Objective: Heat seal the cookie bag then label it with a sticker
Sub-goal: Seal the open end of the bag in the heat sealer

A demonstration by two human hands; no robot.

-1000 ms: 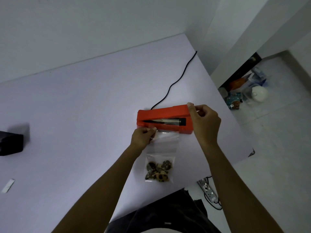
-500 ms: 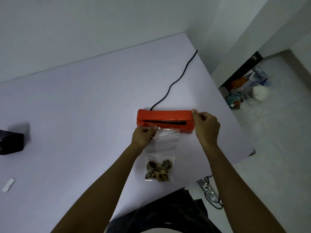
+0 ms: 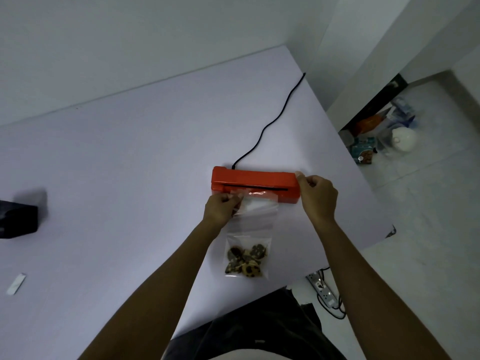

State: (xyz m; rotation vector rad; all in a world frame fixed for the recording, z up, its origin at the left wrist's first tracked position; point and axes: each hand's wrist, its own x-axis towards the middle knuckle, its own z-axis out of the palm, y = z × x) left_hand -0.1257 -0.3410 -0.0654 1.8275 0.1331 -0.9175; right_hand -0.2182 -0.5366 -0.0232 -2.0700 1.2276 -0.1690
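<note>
An orange heat sealer [image 3: 254, 179] lies on the white table [image 3: 130, 165], its lid lowered to a narrow dark slot. A clear cookie bag [image 3: 250, 229] lies in front of it, several cookies [image 3: 245, 261] at its near end, its open top edge at the slot. My left hand [image 3: 220, 210] pinches the bag's top left corner. My right hand [image 3: 317, 196] grips the sealer's right end, thumb on top.
A black cord [image 3: 270, 123] runs from the sealer to the table's far corner. A black box [image 3: 18, 216] sits at the left edge and a small white strip [image 3: 16, 284] lies near the left front. Clutter and a power strip [image 3: 322, 287] are on the floor right.
The sealer's lid has come down from raised to nearly closed under my right hand. The bag's top edge moved up to the slot with my left hand.
</note>
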